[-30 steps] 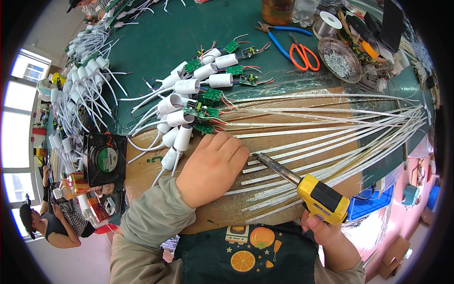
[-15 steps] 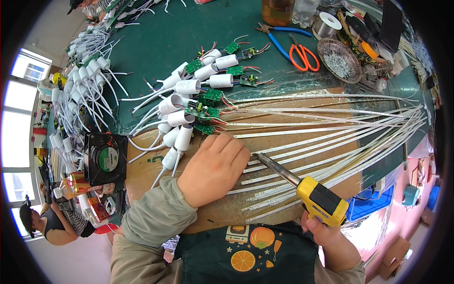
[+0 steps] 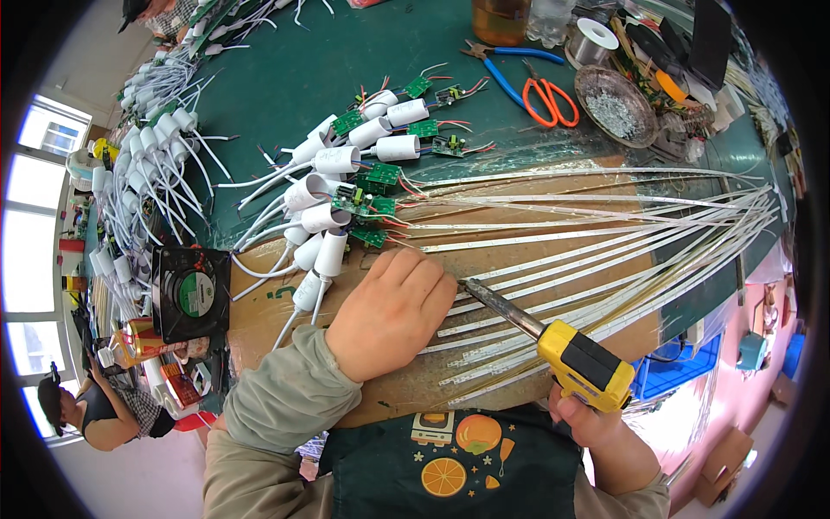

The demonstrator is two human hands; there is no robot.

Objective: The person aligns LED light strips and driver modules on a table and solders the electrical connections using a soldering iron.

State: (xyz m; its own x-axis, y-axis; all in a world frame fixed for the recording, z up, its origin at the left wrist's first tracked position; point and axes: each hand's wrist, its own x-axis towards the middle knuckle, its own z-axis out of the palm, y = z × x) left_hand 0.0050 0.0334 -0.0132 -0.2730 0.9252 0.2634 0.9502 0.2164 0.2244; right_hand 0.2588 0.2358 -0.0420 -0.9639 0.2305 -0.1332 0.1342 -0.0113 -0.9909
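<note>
Not much here: a black square fan (image 3: 190,294) with a round green label sits left of the left hand (image 3: 391,313), and a red-orange drink can (image 3: 143,339) lies just beyond it.

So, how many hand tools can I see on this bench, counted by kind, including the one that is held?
Soldering iron, yellow handle, in the right hand: 1
Scissors, orange handles: 1
Pliers, blue handles: 1
Total: 3
</note>
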